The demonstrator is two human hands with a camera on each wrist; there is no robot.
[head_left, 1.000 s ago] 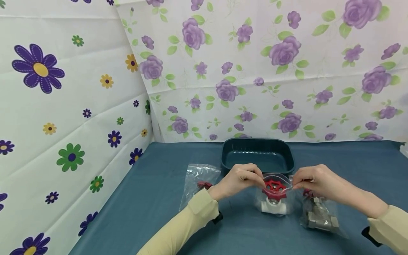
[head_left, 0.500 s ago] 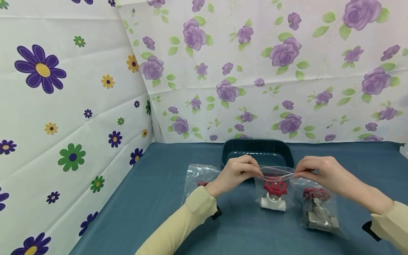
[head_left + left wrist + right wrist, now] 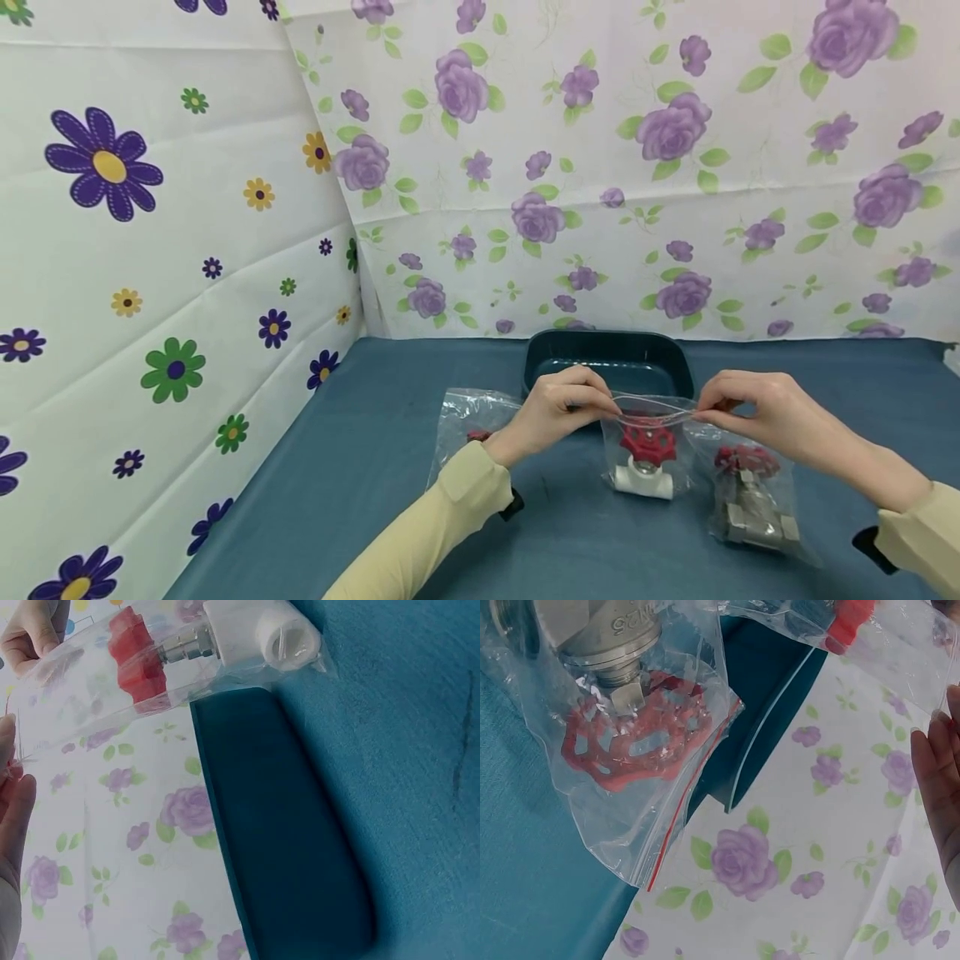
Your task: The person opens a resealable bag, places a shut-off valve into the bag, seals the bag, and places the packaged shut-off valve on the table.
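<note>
Between my hands hangs a clear zip bag (image 3: 611, 450) with its mouth stretched wide. Inside it is a white valve (image 3: 643, 481) with a red handwheel (image 3: 648, 442); the left wrist view shows its white body (image 3: 247, 634) close up. My left hand (image 3: 561, 410) pinches the left corner of the bag's mouth. At the right corner, my right hand (image 3: 757, 410) pinches the edge between thumb and fingers. A metal valve (image 3: 756, 512) with a red handwheel (image 3: 634, 735) lies in its own zip bag on the table, below my right hand.
Behind the hands stands a dark teal tray (image 3: 607, 340). Another clear bag (image 3: 468, 410) with a red part lies left, half covered by my left wrist. A blue cloth (image 3: 337, 483) covers the table, and flowered sheets (image 3: 540, 167) hang behind and at the left.
Both hands have risen a little with the bagged white valve, and the bag now hangs straighter. In the last half second the hands have barely moved; the head view has shifted slightly.
</note>
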